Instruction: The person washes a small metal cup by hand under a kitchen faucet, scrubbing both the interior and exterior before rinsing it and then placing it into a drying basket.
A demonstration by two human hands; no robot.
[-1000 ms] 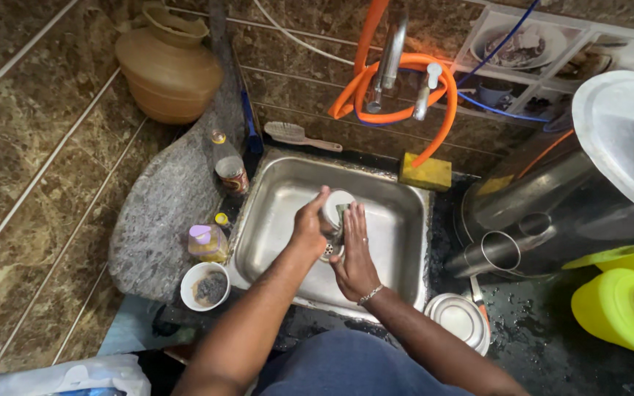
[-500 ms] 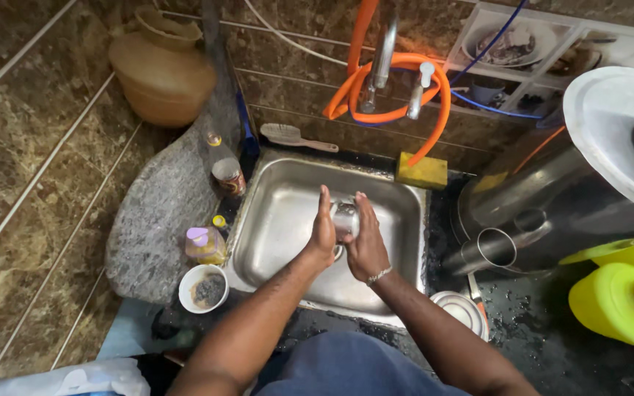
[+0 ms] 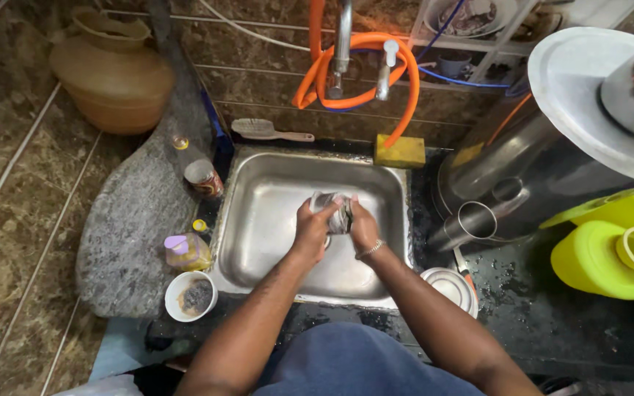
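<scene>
Moved since the earlier frame: both hands and the steel cup (image 3: pixel 332 211) sit slightly nearer the middle of the sink (image 3: pixel 258 220), the cup now more covered by the fingers.

Item 1, steel cup: held above the sink basin, between the 2 hands, tilted on its side.
Item 2, left hand (image 3: pixel 311 227): fingers curled around the cup's left side, pressed together.
Item 3, right hand (image 3: pixel 363 224): fingers closed on the cup's right side, a thin bracelet at the wrist.
Item 4, tap (image 3: pixel 342 45): above the sink's far edge, ringed by an orange hose (image 3: pixel 405 73).
Item 5, yellow sponge (image 3: pixel 399 152): on the sink's far right corner.
Item 6, brush (image 3: pixel 262 130): against the wall behind the sink.
Item 7, white bowl (image 3: pixel 191 296): left of the sink, beside a yellow bottle (image 3: pixel 187 251).
Item 8, clay pot (image 3: pixel 115 70): far left.
Item 9, yellow container (image 3: pixel 610 257): right.
</scene>
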